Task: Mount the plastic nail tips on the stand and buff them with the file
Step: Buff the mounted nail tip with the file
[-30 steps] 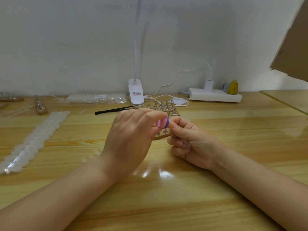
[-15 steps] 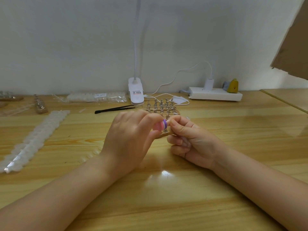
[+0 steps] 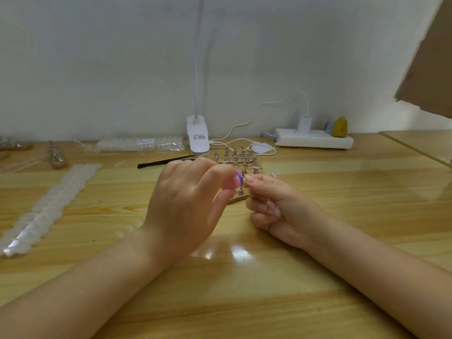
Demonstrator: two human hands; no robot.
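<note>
We see the left hand [image 3: 186,206] raised over the table [image 3: 244,302], its fingers [image 3: 220,171] and thumb curled to pinch a small pink and purple file [image 3: 236,181]. The file's purple edge sits right against the tips of the right hand [image 3: 276,206], whose fingers [image 3: 254,179] are pressed together as if pinching something tiny; we cannot tell whether a nail tip is held there. Just behind both hands stands the wooden stand [image 3: 236,165] with rows of small metal holders. Farther back lie a black tool [image 3: 166,162], a white clip lamp [image 3: 198,138] and a power strip [image 3: 314,140]. A long strip of white nail tips [image 3: 49,206] lies at left.
</note>
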